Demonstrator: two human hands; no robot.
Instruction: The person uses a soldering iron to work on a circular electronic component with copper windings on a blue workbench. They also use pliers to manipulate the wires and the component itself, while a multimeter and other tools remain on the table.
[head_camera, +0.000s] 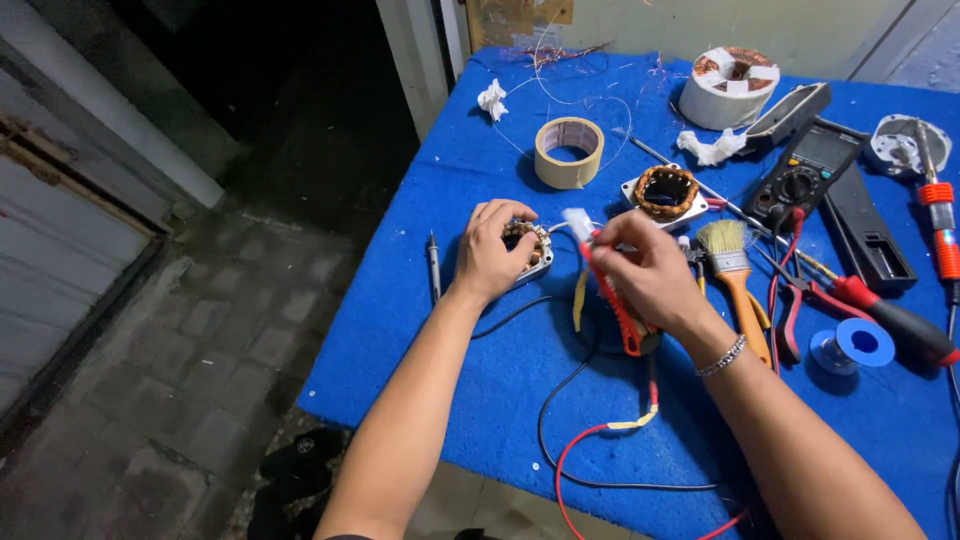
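Left hand (495, 250): your fingers curled down over the small motor stator (530, 250) on the blue counter (500, 400), gripping it.
Right hand (650, 275): closed around a red-handled tool (610, 300), just at 3 o'clock of the stator.
Tool axis: its long axis ran from 11 o'clock, white tip nearest the stator, to 5 o'clock.
Second stator (665, 192): at 1 o'clock of your hands, apart.
Tape roll (568, 152): at 12 o'clock.
Brush (735, 275): at 3 o'clock, bristles toward 12.
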